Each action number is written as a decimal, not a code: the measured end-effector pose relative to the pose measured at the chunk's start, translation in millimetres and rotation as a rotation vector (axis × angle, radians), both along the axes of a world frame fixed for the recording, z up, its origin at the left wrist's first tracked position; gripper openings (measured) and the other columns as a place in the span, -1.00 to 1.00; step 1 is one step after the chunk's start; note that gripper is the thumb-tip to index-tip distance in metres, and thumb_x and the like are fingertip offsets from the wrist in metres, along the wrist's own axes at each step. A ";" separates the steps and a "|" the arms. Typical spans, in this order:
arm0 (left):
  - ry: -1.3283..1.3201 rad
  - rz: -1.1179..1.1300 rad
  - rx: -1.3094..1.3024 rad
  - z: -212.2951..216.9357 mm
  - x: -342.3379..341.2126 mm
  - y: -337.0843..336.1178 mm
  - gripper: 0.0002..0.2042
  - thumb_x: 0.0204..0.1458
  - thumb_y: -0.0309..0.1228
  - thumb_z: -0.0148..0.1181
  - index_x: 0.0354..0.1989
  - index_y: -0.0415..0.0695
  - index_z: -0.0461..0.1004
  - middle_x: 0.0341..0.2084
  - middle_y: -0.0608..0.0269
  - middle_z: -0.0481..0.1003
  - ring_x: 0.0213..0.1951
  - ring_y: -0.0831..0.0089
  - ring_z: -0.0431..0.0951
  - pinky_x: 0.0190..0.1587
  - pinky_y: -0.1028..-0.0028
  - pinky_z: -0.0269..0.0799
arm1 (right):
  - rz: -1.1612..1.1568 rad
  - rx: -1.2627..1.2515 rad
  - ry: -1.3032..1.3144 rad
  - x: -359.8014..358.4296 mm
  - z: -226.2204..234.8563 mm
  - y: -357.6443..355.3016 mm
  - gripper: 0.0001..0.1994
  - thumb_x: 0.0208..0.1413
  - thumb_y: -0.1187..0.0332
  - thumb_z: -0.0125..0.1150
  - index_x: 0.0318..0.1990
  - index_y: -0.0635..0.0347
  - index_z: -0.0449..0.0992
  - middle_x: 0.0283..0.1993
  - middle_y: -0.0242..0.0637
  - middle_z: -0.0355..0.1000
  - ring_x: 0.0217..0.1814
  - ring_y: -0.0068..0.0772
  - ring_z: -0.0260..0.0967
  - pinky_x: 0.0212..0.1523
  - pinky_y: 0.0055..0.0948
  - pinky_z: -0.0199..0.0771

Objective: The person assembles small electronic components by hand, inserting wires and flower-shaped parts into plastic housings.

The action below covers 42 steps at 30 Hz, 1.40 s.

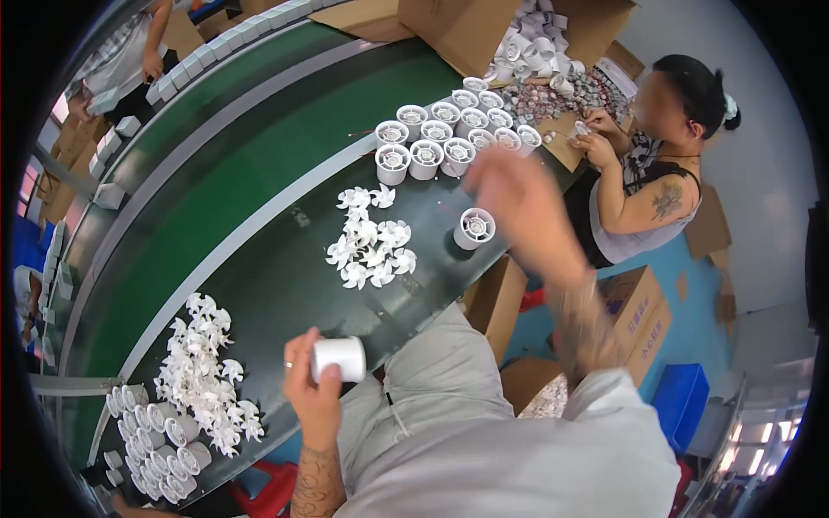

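Observation:
My left hand (313, 380) is closed around a white cylindrical fan housing (343, 357), tilted on its side above the near edge of the dark green table (289, 302). Motion blurs my right hand (511, 194), so its fingers cannot be made out. It is over the table's right part, just above a single upright fan housing (474, 228) with a spoked top. Beyond that hand stands a group of similar open-topped housings (426, 154). A pile of small white fan blades (371, 239) lies between my two hands, farther in on the table.
A bigger heap of fan blades (203, 371) lies at the left, with stacked white housings (160, 445) nearer. A co-worker (643, 190) sits at the right, handling a small part beside loose components (561, 104). A carton of white housings (540, 39) stands behind; a green belt (233, 155) curves past.

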<state>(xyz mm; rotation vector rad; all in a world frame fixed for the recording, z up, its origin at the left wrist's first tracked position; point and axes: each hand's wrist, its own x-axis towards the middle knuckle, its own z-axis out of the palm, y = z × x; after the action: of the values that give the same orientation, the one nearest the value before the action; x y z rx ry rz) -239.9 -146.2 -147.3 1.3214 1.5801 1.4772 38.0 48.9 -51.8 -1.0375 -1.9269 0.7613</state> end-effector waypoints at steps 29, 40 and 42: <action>0.882 0.542 -0.032 24.0 -70.6 -79.1 -0.78 -0.15 -0.61 0.27 -0.28 -0.16 0.54 -0.37 0.22 0.51 -0.24 0.22 0.44 -0.13 0.30 0.33 | -0.313 0.227 -0.351 21.0 -126.6 -7.7 -0.59 0.15 0.47 0.22 0.15 0.33 0.36 0.10 -0.04 0.40 0.12 -0.15 0.39 0.15 -0.34 0.34; 1.347 0.359 -0.285 31.0 -97.9 -31.9 -0.76 -0.08 -0.35 0.29 -0.21 -0.12 0.57 -0.30 0.32 0.55 -0.18 0.31 0.44 -0.07 0.28 0.23 | 0.108 0.293 -0.143 -44.2 -97.8 -105.7 -0.65 -0.17 0.64 0.40 -0.17 0.29 0.47 -0.01 0.10 0.42 -0.03 0.01 0.45 -0.05 -0.22 0.48; 1.440 0.277 -0.381 19.9 -104.1 -26.0 -0.73 -0.05 -0.32 0.26 -0.18 -0.16 0.58 -0.35 0.27 0.58 -0.19 0.34 0.45 -0.09 0.26 0.25 | 0.153 0.270 -0.215 -64.9 -108.6 -106.0 -0.64 -0.22 0.61 0.46 -0.21 0.31 0.49 -0.05 0.09 0.43 -0.07 0.04 0.45 -0.10 -0.25 0.49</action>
<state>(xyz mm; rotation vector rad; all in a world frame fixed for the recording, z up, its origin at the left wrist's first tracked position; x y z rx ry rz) -343.9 -172.2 -127.3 2.0911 2.7480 0.0480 -26.9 -57.1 -160.4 -0.8399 -2.2408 0.4680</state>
